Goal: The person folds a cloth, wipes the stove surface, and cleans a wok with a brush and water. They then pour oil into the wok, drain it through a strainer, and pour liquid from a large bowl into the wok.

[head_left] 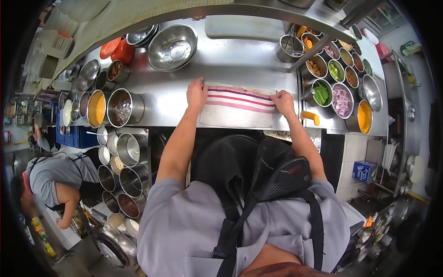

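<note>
A white kitchen towel (pixel 236 115) with red, pink and purple stripes lies flat on the steel counter (pixel 159 99), close to its front edge. My left hand (pixel 197 94) pinches the towel's far left corner between thumb and fingers. At the far right corner, my right hand (pixel 283 102) has its fingers closed on the cloth. Both arms reach straight forward over the counter edge. Just right of the towel a yellow handle (pixel 310 117) sticks out.
Left stand a pot of orange liquid (pixel 97 109) and a pot of dark sauce (pixel 122 107). A perforated steel bowl (pixel 173 47) and a cutting board (pixel 244 27) are behind. Chopped onions (pixel 341 99) and green vegetables (pixel 321 93) fill containers at right. A co-worker (pixel 64 177) bends at far left.
</note>
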`<state>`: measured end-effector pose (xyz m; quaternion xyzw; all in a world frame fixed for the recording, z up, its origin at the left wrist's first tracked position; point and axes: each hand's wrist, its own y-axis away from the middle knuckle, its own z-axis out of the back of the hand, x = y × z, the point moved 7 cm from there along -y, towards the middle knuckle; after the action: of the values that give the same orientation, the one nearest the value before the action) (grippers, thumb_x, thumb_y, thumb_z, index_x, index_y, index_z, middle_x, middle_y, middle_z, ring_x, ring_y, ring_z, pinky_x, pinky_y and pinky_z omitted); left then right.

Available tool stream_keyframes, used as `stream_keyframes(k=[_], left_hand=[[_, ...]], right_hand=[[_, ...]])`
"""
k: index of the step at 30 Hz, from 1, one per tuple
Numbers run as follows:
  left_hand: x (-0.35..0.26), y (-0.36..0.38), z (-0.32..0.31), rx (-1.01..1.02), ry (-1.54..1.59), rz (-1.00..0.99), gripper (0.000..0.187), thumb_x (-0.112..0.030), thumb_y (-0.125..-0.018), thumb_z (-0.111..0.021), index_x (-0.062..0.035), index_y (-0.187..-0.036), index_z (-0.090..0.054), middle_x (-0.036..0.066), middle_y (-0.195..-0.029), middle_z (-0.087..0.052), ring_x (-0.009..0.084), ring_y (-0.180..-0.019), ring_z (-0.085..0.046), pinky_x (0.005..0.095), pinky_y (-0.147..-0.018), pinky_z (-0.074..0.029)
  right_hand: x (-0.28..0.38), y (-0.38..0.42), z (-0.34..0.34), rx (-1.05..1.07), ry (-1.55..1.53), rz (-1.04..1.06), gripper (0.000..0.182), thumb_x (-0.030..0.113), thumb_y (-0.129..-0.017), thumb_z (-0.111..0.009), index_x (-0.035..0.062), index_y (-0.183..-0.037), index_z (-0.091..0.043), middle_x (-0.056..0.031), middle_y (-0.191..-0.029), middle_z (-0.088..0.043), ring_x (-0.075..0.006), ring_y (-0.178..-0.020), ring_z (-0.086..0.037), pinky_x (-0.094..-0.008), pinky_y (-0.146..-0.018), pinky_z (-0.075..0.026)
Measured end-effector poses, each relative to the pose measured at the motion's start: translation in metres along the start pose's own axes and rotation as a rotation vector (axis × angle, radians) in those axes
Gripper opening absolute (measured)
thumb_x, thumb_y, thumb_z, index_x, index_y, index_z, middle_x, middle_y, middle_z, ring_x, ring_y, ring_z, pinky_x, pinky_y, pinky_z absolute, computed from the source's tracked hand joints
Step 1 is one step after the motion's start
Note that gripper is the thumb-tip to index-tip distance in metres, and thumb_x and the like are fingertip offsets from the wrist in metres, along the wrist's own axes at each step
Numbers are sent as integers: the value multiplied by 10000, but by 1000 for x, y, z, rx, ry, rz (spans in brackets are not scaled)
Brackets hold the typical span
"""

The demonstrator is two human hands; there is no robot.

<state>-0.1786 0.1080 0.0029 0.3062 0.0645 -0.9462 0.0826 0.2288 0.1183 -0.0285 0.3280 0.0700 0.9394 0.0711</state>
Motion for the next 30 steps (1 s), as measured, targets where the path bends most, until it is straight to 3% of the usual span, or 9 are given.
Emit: stream_keyframes(k=[2,4,7,12,17,21,26,28,30], left_hand=[[6,-9,-3,15,6,13,349,-173,-918,-698,-27,-1233,-675,164,-1075,-703,343,-1038,-658,429,-906,-524],[14,-15,-9,96,211,117,321,-145,-911,-689,-23,-1207,-675,172,-1051,-729,329,-932,-700,414,-840,-552],[30,-28,-19,81,412,229,326,-130,-910,-688,-9,-1213,-671,153,-1036,-746,282,-898,-716,379,-815,-562],[38,-36,-22,82,498,350,383,-150,-896,-723,-9,-1247,-661,134,-1026,-738,242,-915,-707,358,-835,-563],[26,-26,-16,87,395,239,506,-161,-853,-776,-6,-1309,-621,148,-1086,-708,260,-971,-694,367,-867,-562],[17,-24,-7,96,282,214,734,-140,-850,-772,-40,-1496,-438,181,-1209,-632,288,-1054,-660,388,-904,-555],[0,-17,-2,175,127,54,957,-99,-844,-767,-89,-1624,-212,184,-1256,-576,286,-1069,-636,404,-896,-555],[15,-20,-10,216,669,421,1022,-46,-834,-764,-94,-1639,-136,164,-1232,-579,259,-1015,-634,430,-865,-552],[15,-35,-6,189,874,500,1035,-13,-838,-750,-98,-1641,-103,155,-1219,-579,247,-985,-631,433,-842,-551]], right_hand=[[4,-7,4,28,-85,-46,346,284,-848,-805,-5,-986,-674,-162,-869,-701,-306,-723,-677,-414,-701,-547],[0,-20,-2,142,-592,-196,248,182,-863,-797,3,-972,-663,-68,-758,-660,-176,-625,-625,-329,-570,-499],[9,-41,10,88,-742,-182,230,115,-870,-788,-4,-1003,-643,-41,-787,-642,-87,-633,-582,-254,-536,-446],[6,-45,14,54,-737,-207,387,172,-877,-790,-15,-1172,-625,-56,-824,-672,-110,-667,-595,-267,-586,-479],[19,-30,17,55,-223,-3,566,242,-857,-770,-18,-1324,-587,-176,-962,-741,-301,-889,-728,-394,-826,-566],[27,-25,27,10,-152,21,593,242,-851,-772,-1,-1352,-568,-188,-932,-737,-344,-898,-724,-420,-848,-564],[23,-20,9,177,-151,116,668,189,-853,-771,17,-1436,-495,-138,-896,-736,-253,-731,-699,-393,-736,-556],[18,-33,12,230,-424,-14,653,164,-843,-760,5,-1418,-496,-116,-852,-721,-215,-704,-673,-377,-687,-533],[21,-44,15,303,-843,-157,540,103,-846,-725,6,-1345,-542,-30,-766,-660,-78,-606,-539,-296,-567,-428]])
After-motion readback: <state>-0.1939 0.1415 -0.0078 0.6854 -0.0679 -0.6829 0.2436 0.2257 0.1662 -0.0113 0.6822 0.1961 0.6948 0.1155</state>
